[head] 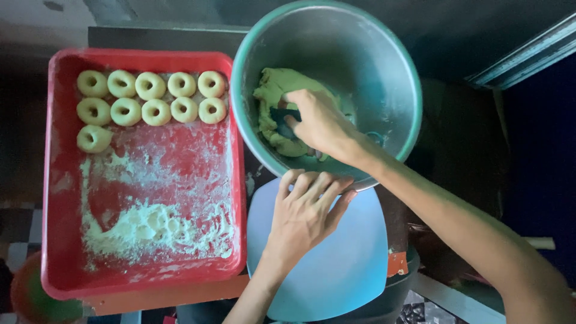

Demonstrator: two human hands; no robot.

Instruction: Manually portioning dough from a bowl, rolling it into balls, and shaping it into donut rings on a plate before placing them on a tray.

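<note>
Two hands | right hand (pixel 321 123) grip pinching scraper (pixel 282 115) in dough (pixel 273 96) | left hand (pixel 306 213) spread on bowl (pixel 384 72) rim

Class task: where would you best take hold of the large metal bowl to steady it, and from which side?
Probably the near rim of the metal bowl, from below. The bowl tilts toward the person, so the left hand already braces that low edge while the right hand works the dough.

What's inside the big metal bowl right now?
The bowl holds a lump of pale green dough. The right hand presses into it, gripping a dark scraper. The hand hides part of the dough and most of the scraper.
</note>
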